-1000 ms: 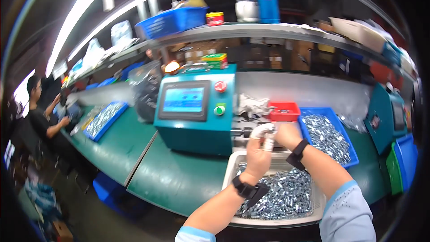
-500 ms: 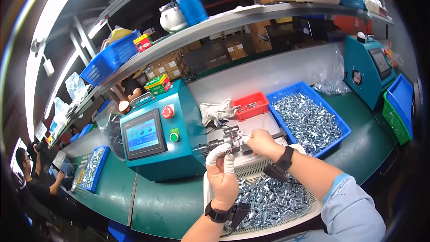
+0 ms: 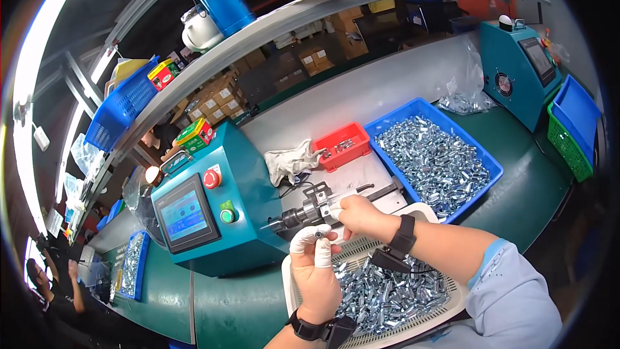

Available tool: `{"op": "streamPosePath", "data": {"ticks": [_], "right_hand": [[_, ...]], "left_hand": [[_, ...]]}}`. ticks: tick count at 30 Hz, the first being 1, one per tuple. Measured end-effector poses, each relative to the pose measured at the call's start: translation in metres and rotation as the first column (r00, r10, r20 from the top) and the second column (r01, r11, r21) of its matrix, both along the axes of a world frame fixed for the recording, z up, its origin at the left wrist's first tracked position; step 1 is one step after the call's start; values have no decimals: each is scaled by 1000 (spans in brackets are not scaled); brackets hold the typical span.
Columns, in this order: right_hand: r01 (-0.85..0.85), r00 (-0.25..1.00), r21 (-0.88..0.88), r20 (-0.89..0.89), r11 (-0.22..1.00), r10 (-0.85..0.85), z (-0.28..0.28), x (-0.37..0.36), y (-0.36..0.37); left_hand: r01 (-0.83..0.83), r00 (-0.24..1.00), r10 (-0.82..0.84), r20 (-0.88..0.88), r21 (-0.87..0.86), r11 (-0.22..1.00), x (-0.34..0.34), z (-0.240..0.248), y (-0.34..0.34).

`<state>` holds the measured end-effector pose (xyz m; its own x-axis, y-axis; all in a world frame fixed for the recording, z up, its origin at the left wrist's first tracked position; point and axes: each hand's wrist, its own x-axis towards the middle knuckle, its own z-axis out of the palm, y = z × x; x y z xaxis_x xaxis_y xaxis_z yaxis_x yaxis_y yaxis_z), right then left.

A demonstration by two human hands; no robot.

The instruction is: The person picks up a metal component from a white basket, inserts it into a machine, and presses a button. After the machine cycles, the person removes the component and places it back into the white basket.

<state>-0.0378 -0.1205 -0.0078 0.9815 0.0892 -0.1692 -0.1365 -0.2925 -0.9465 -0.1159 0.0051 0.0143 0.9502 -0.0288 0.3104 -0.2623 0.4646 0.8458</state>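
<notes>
My left hand (image 3: 316,278), its fingertips wrapped in white covers, pinches a small metal sleeve (image 3: 319,234) upright above the cream basket (image 3: 457,313). Shiny metal pieces (image 3: 391,294) of a similar kind fill that basket. Close beside it, my right hand (image 3: 363,217) has its fingers curled together at the clamping fixture (image 3: 318,201); what they hold, if anything, is hidden. The fixture is in line with the dark chuck (image 3: 284,221) of the teal machine (image 3: 226,220).
Behind the hands stand a blue tray (image 3: 496,174) heaped with metal pieces and a red tray (image 3: 342,158) with a few more. A crumpled white glove (image 3: 289,160) lies near the machine. An overhead shelf (image 3: 284,16) crosses above; a second teal machine (image 3: 510,71) stands far right.
My right hand has come down and left from the fixture's far side, toward my left hand. My left hand keeps its pinch on the sleeve. The whole view has shifted.
</notes>
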Motion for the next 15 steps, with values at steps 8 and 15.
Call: {"op": "streamPosePath", "data": {"ticks": [8, 15], "right_hand": [[1, 1000, 28, 19, 1000, -2, -8, 4, 1], [-25, 999, -25, 47, 999, 26, 0, 6, -3]], "left_hand": [[-42, 999, 42, -29, -7, 999, 4, 4, 5], [-435, 894, 407, 187, 152, 887, 31, 14, 29]]}}
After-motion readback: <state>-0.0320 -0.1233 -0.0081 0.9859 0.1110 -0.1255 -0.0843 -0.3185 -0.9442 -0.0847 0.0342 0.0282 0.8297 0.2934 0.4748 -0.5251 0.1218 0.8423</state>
